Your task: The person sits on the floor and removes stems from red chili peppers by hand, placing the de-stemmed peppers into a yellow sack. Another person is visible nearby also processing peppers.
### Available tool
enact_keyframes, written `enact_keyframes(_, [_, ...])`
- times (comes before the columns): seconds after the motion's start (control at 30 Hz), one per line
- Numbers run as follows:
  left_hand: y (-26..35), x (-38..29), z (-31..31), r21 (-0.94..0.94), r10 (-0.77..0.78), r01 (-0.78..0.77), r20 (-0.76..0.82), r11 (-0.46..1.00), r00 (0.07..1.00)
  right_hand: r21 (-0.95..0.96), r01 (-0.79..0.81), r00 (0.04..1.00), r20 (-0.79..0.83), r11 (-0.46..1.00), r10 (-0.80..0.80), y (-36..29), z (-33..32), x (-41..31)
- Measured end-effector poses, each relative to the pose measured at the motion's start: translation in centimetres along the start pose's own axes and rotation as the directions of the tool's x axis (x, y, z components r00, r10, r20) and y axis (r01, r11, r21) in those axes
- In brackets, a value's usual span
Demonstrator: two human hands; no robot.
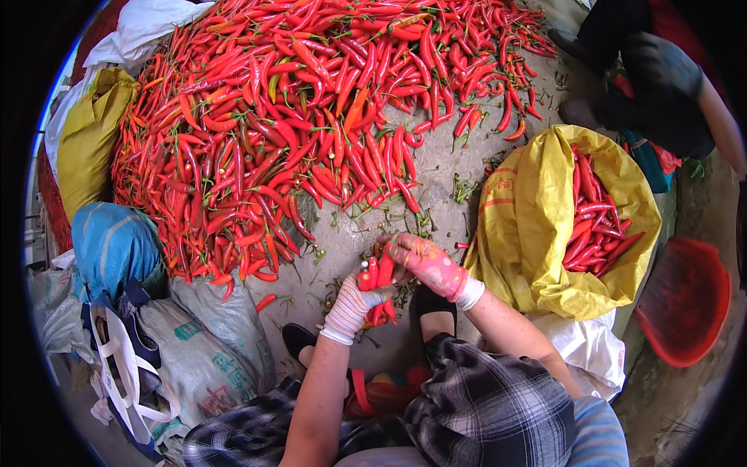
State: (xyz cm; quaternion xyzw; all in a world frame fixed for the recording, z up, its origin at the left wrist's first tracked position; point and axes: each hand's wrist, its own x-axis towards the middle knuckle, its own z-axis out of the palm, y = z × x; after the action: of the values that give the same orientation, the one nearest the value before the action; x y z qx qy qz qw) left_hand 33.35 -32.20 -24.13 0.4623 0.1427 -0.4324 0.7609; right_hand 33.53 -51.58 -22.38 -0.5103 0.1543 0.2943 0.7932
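Several red chilli peppers (373, 274) are bunched in my left hand (350, 303), which wears a striped knit glove. My right hand (429, 262), in a pink patterned glove, touches the upper end of the bunch; its fingers are bent there, and whether they grip a pepper or stem is too small to tell. Beyond both hands spreads a large heap of red chilli peppers (280, 122), most with green stems. Loose green stems (462, 190) lie on the concrete floor. To the right of my right hand, a yellow woven sack (528, 216) stands open with red peppers (595, 245) inside.
A red plastic basin (686, 303) lies far right. A co-worker's gloved hand (662, 64) shows at the upper right. Grey woven sacks (198, 344), a blue bundle (117, 245), a white-handled bag (119, 373) and a yellow sack (87, 146) line the left side.
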Motion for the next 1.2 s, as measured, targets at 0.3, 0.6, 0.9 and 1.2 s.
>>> enact_keyframes(0.3, [-0.6,-0.8,1.6,-0.118,-0.164,0.159,-0.032,0.980,0.986,-0.856,0.424,0.705,0.107,0.296,-0.701,1.0,-0.5,0.5])
enact_keyframes(0.6, [0.2,0.7,1.9,-0.162,-0.019,-0.006,-0.152,0.987,0.988,-0.978,-0.160,0.826,-0.207,0.133,-0.525,-1.3,-6.2,4.5])
enact_keyframes(0.9, [1.8,1.6,0.8,-0.280,0.161,-0.209,-0.183,0.937,0.970,-0.955,0.152,0.909,0.035,0.254,-0.415,0.7,-1.2,1.8])
enact_keyframes(1.2, [3.8,0.9,-2.1,-0.308,0.079,-0.089,-0.043,0.947,0.996,-0.897,0.442,0.863,0.433,-0.026,-0.260,0.7,0.6,0.9])
